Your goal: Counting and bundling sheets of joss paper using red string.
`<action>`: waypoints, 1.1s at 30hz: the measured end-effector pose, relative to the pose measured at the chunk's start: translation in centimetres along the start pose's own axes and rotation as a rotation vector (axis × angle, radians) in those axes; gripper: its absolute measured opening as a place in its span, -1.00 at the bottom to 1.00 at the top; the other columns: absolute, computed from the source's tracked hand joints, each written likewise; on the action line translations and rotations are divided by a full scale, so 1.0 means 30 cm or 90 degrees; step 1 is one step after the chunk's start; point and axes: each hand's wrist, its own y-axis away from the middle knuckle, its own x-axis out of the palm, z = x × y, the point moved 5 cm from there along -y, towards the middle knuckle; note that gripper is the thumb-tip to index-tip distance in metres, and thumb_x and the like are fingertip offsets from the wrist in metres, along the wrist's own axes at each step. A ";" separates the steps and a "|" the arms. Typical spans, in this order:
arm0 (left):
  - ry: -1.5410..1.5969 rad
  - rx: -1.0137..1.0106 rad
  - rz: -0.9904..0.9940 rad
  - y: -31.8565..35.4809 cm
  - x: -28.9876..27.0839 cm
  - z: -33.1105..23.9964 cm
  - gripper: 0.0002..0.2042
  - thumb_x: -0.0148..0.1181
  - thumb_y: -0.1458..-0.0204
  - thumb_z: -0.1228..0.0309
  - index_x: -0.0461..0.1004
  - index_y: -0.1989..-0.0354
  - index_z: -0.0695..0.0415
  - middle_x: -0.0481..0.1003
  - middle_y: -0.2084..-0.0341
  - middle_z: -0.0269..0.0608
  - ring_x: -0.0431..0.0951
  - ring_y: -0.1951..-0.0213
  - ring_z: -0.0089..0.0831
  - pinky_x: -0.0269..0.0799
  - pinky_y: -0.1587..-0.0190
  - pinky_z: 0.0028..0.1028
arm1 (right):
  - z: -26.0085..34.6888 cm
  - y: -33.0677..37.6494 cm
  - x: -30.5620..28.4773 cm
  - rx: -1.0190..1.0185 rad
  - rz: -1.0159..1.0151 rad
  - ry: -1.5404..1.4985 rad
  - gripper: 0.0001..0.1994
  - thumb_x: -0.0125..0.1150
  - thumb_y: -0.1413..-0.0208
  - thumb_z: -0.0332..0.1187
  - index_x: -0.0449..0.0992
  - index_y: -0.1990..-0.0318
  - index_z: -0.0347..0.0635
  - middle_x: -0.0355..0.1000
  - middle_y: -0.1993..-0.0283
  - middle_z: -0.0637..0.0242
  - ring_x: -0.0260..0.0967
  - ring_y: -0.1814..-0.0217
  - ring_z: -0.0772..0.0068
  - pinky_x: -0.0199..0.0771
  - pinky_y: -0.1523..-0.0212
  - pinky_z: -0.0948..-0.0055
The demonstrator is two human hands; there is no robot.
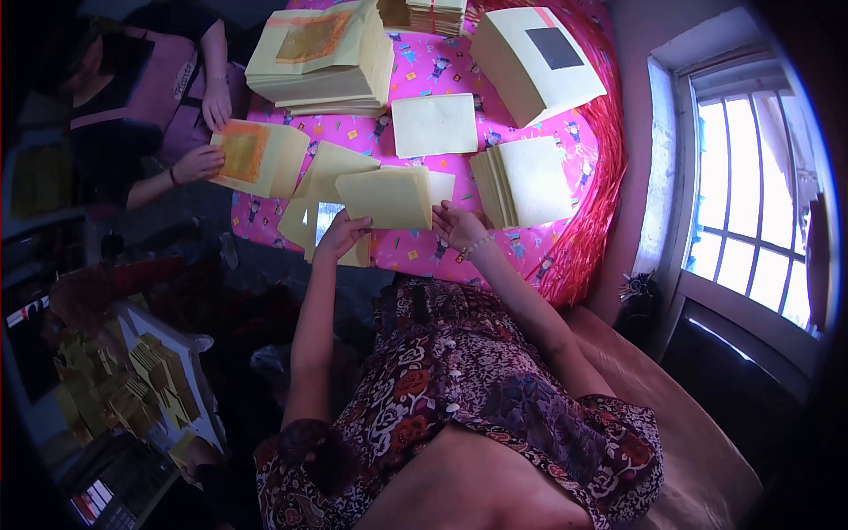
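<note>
A folded sheet of yellow paper (pixel 386 196) is held low over the near edge of the table. My left hand (pixel 343 235) pinches its lower left corner, thumb on top. Just beyond the sheet's right end, my right hand (pixel 459 228) is turned palm up with its fingers apart, and I see nothing in it. Loose yellow sheets (pixel 334 164) lie spread beneath and left of the held one. A pale rectangular stack of paper (pixel 434 124) sits behind it. To the right of my right hand lies a fanned pile of folded sheets (pixel 534 181).
A pink patterned cloth (pixel 424 62) covers the table, with red tinsel strands (pixel 609 168) along its right edge. Tall paper stacks (pixel 327 62) stand at the back. At left, a co-worker's hands (pixel 201 162) hold paper with an orange-gold square (pixel 243 154). A barred window (pixel 751 203) is at right.
</note>
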 end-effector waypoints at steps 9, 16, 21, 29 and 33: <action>-0.392 0.062 -0.132 -0.177 0.011 0.036 -0.64 0.19 0.11 0.46 0.30 0.10 0.23 0.48 0.31 -0.19 0.51 0.28 -0.37 0.43 0.28 -0.39 | 0.007 -0.032 -0.055 -0.190 -0.145 0.230 -0.74 0.01 -0.08 -0.38 0.29 0.07 -0.20 0.33 0.09 0.08 0.33 0.09 0.24 0.37 0.17 0.24; -0.872 0.111 -0.286 -0.154 0.111 0.001 -0.54 0.16 0.21 0.36 0.20 0.15 0.34 0.36 0.23 0.22 0.40 0.17 0.15 0.35 0.12 -0.10 | 0.058 0.023 -0.018 -0.521 -0.328 0.801 -0.64 0.17 -0.02 -0.22 0.30 0.19 -0.34 0.36 0.24 -0.01 0.38 0.25 0.05 0.36 0.18 0.20; -0.985 0.180 -0.364 -0.126 0.178 0.003 -0.47 0.13 0.23 0.42 0.15 0.05 0.42 0.26 0.18 0.21 0.27 0.11 0.08 0.22 0.00 -0.12 | 0.077 0.061 0.047 -0.472 -0.292 0.828 -0.63 0.18 0.01 -0.21 0.30 0.21 -0.34 0.36 0.24 -0.05 0.38 0.22 0.01 0.36 0.17 0.16; -0.966 0.139 -0.482 -0.129 0.225 0.031 -0.40 0.15 0.23 0.41 0.13 -0.02 0.44 0.26 0.15 0.24 0.29 0.10 0.09 0.24 0.01 -0.09 | 0.077 0.049 0.042 -0.476 -0.358 0.977 -0.64 0.15 0.01 -0.30 0.20 0.17 -0.34 0.31 0.18 -0.13 0.30 0.13 -0.17 0.32 0.14 0.05; -0.868 0.042 -0.511 -0.155 0.151 0.026 -0.43 0.22 0.30 0.34 0.19 0.09 0.40 0.28 0.15 0.22 0.32 0.12 0.08 0.28 0.04 -0.08 | 0.072 0.047 0.058 -0.448 -0.367 0.994 -0.64 0.13 0.01 -0.31 0.19 0.17 -0.35 0.29 0.17 -0.16 0.27 0.10 -0.19 0.32 0.13 0.06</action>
